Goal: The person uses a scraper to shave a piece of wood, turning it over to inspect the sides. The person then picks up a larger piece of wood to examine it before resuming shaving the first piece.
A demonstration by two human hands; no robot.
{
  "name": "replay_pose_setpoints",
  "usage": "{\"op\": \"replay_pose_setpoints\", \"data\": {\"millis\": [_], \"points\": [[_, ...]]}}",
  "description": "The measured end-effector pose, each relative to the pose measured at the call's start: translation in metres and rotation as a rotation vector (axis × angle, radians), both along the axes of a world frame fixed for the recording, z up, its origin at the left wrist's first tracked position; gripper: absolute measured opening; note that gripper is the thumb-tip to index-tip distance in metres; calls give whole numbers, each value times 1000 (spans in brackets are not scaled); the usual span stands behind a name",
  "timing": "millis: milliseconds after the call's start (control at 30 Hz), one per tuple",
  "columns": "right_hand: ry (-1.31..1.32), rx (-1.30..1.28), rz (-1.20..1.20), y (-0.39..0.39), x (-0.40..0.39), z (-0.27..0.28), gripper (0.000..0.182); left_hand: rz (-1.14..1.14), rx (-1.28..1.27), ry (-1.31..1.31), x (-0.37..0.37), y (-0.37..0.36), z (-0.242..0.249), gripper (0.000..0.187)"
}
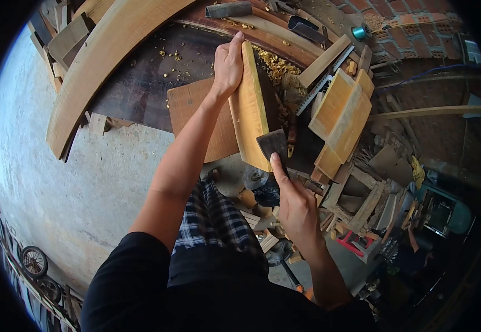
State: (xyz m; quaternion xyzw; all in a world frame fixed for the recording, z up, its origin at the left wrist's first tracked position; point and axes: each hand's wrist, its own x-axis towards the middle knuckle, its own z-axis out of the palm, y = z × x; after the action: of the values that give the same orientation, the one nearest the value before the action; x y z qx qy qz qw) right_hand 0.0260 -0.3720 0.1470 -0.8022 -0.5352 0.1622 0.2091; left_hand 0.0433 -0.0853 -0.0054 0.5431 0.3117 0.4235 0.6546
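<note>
My left hand point(229, 67) is closed around the far end of a yellow wooden board point(250, 110), which is tilted on its edge at the workbench. In my right hand point(297, 209) is a tool with a broad, dark, flat blade point(272, 144). Its handle is hidden in my fist, and my index finger lies stretched along the blade. The blade meets the near end of the board's right edge. A brown wooden panel point(199, 113) lies under and left of the board, partly covered by my forearm.
A long curved wooden piece point(107, 61) crosses the dark bench point(135, 88) at the left. Curly shavings point(276, 65), a handsaw point(313, 95) and stacked yellow boards point(340, 108) are to the right. Wood offcuts point(365, 199) clutter the floor near a brick wall point(406, 36).
</note>
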Motion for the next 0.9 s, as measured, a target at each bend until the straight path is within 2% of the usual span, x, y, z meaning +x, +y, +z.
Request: {"op": "replay_pose_setpoints", "data": {"millis": [67,167,233,333,367,400,433,500,600,667,700,833,900], "points": [[15,49,-1,6,5,-7,68,-2,3,18,2,-1,-6,63],[71,-4,-15,63,28,-6,69,1,-54,-80,4,-1,-1,62],[57,-35,6,94,40,-9,61,-12,-54,-76,3,1,-3,62],[-57,-81,9,69,30,-8,70,13,-67,-49,2,-4,3,61],[31,5,11,54,23,-7,70,-1,-79,-71,1,-4,6,61],[-18,50,38,37,19,-16,70,-13,-95,-88,-1,-6,8,60],[16,-8,28,36,19,-10,70,15,-42,-41,-2,-5,8,60],[51,-71,4,45,20,-2,69,7,-80,-54,-1,-7,7,61],[44,-2,44,99,43,-6,67,-7,-86,-99,3,-4,1,62],[8,-85,28,121,48,-2,66,-16,-75,-96,2,0,-2,63],[0,-5,33,116,46,-7,67,-37,-95,-93,1,0,-3,63],[25,-78,27,73,32,-3,70,21,-77,-52,0,-5,3,63],[43,-56,38,89,40,-7,70,40,-93,-53,1,-8,8,62]]}}
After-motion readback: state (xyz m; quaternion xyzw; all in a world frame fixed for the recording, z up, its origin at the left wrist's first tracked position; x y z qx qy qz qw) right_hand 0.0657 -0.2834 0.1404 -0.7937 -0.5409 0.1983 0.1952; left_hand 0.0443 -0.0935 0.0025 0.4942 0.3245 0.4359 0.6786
